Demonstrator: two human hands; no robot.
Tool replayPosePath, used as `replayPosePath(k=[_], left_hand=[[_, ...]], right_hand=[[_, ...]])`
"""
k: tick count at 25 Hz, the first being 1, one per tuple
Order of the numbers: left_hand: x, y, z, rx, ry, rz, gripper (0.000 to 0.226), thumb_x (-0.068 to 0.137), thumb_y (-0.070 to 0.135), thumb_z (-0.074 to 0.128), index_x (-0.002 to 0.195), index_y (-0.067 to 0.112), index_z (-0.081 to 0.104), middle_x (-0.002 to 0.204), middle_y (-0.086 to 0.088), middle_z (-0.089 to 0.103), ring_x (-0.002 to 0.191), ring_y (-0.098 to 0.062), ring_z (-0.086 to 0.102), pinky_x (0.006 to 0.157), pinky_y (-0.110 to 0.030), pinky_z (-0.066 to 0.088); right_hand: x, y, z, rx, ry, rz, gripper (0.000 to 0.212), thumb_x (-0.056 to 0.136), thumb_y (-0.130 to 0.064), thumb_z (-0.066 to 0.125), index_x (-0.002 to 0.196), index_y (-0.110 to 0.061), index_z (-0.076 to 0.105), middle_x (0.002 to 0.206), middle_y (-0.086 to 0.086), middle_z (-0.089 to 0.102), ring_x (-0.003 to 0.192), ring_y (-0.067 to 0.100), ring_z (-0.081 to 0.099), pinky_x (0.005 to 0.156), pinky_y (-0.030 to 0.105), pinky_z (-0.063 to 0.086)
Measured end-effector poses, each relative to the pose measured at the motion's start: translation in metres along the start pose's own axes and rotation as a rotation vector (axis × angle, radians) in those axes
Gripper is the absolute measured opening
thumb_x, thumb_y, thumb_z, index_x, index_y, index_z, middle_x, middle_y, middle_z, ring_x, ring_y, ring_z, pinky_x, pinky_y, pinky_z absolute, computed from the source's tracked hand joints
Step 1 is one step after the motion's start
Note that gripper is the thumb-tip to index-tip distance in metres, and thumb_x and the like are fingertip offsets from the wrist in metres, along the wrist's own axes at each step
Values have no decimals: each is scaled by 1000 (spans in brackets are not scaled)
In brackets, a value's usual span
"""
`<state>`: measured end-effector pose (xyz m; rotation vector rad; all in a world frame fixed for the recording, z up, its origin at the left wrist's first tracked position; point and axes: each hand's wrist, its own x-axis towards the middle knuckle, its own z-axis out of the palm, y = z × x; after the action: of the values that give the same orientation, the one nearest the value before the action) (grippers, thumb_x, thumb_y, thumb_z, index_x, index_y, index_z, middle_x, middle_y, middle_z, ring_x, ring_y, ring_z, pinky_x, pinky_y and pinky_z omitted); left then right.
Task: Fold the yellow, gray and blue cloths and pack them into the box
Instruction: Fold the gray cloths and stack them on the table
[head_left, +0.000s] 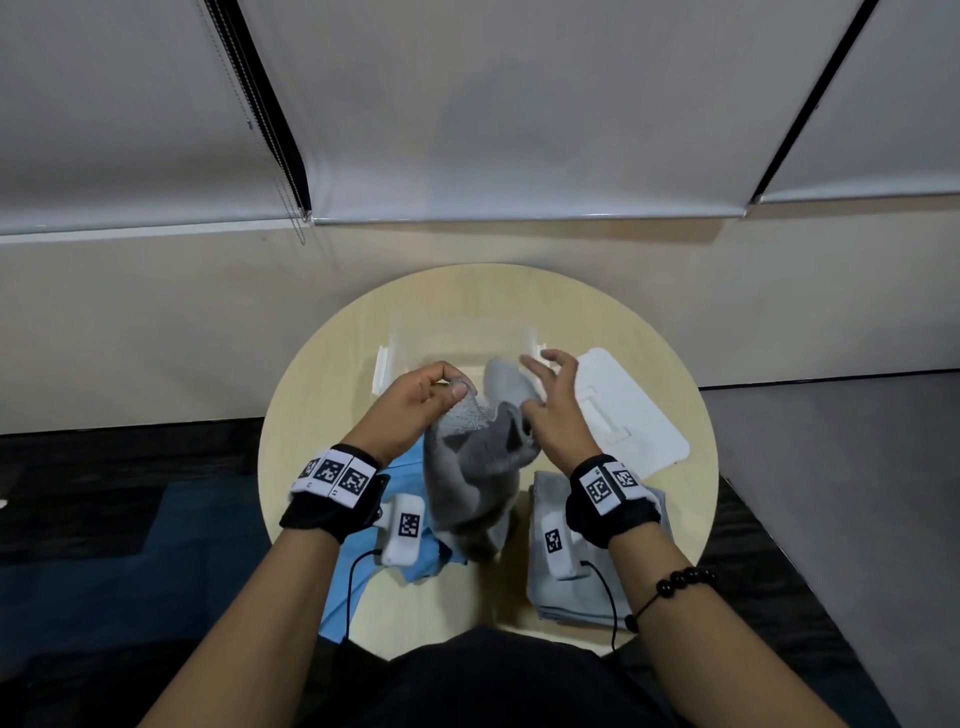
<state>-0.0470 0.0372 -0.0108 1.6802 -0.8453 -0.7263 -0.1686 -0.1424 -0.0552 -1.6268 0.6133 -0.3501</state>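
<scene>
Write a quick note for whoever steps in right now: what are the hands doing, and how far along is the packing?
Left hand pinches a corner of the gray cloth, held up over the table. Right hand open at its other edge. Blue cloth lies spread at left; a folded pale gray cloth at right. Clear box open, lid beside it; nothing visibly packed, no yellow cloth in view. To do: fold the rest, pack all.

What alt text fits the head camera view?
A left hand pinches a gray cloth by its corner above a round table; the right hand, fingers spread, touches it. Behind: a clear box, a white lid beside it. A blue cloth and a folded gray cloth lie nearer.
</scene>
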Motion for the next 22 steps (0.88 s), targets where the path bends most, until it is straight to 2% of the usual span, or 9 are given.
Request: replayPosePath(k=[2, 4, 7, 11, 13, 15, 17, 19, 22], left_hand=[[6, -2, -3, 10, 72, -3, 18, 101, 17, 57, 104, 3, 67, 88, -4, 68, 78, -11, 61, 71, -21, 50], [9, -9, -4, 8, 119, -63, 15, 101, 14, 58, 103, 4, 69, 90, -7, 69, 73, -8, 62, 62, -23, 51], [6, -24, 4, 50, 162, -134, 9, 98, 12, 63, 98, 7, 69, 93, -10, 70, 77, -8, 62, 67, -25, 50], [0, -32, 19, -10, 140, -140, 5, 96, 13, 65, 93, 11, 68, 94, -3, 70, 85, -9, 61, 76, -22, 47], [1, -26, 23, -76, 140, -111, 6, 96, 14, 65, 95, 8, 69, 96, -7, 70, 88, -13, 61, 82, -26, 48], [6, -15, 27, -104, 126, -62, 5, 96, 14, 66, 95, 11, 70, 98, -10, 71, 90, -13, 62, 84, -25, 49], [10, -6, 32, -98, 73, -37, 3, 94, 14, 68, 92, 15, 71, 101, -15, 71, 89, -13, 61, 83, -23, 48], [12, -6, 34, -85, 54, -52, 2, 92, 12, 71, 92, 11, 69, 99, -19, 70, 85, -14, 61, 79, -21, 49], [10, -17, 23, -65, 158, -88, 11, 92, 13, 70, 94, 3, 66, 97, -20, 71, 81, -14, 63, 75, -23, 50]], right_hand=[[-2, 1, 4, -3, -74, -10, 56, 85, 9, 45, 126, -26, 30, 138, -7, 60, 101, 18, 62, 67, 22, 48], [-1, 3, 6, 15, -71, 24, 51, 86, 8, 43, 124, -24, 32, 130, -3, 65, 97, 19, 63, 71, 26, 48], [1, 8, 4, -103, -30, 107, 52, 89, 5, 45, 128, -22, 24, 129, 5, 54, 96, 19, 61, 73, 27, 49], [8, 34, -5, -131, 36, 506, 66, 99, -6, 51, 147, -2, 5, 102, 14, 53, 80, 21, 57, 70, 35, 56], [6, 51, -6, -132, -16, 625, 45, 99, -3, 53, 137, 7, 33, 84, 16, 57, 73, 28, 59, 71, 42, 61], [-2, 65, -1, -327, -97, 546, 16, 95, -2, 59, 110, 4, 56, 91, 21, 65, 81, 30, 64, 78, 45, 59], [-12, 70, 7, -369, -185, 420, 18, 94, -2, 63, 111, 2, 60, 107, 22, 65, 95, 24, 59, 82, 40, 52], [-15, 65, 12, -300, -210, 245, 21, 94, 2, 62, 114, -3, 61, 116, 16, 66, 105, 22, 59, 97, 40, 48], [-11, 40, 12, -149, -193, 55, 37, 93, 10, 54, 120, -14, 64, 125, 1, 68, 118, 12, 62, 103, 27, 48]])
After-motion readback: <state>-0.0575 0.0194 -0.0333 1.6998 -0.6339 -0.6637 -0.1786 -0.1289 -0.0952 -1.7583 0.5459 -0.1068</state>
